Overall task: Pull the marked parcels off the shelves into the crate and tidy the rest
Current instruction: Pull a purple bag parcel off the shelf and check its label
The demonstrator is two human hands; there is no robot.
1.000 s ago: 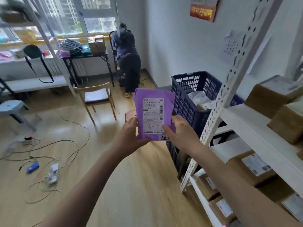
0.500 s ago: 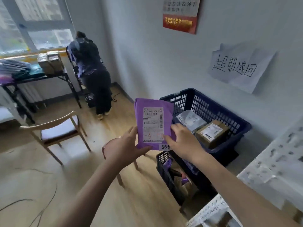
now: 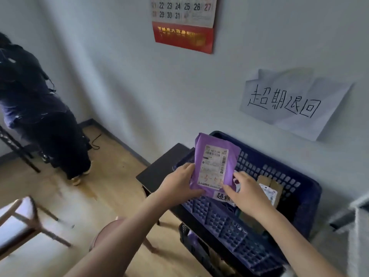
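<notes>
A purple parcel bag [image 3: 229,154] with a white shipping label and red handwriting is held upright over the dark blue crate [image 3: 299,188]. My left hand [image 3: 177,182] grips its lower left edge. My right hand [image 3: 247,190] pinches its lower right corner, beside a small handwritten sticker. Inside the crate lies a brown carton [image 3: 272,186] with a white label, partly hidden by my right hand.
A second dark crate [image 3: 191,242] sits under the blue one. A black stool top [image 3: 159,168] stands left of the crate. A person [image 3: 36,108] stands at the far left. A wooden chair [image 3: 22,218] is at lower left. A handwritten paper sign [image 3: 289,102] hangs on the wall.
The view has turned right, from the shelves toward the wall and crate. Both hands have carried the purple parcel forward until it is over the blue crate.
</notes>
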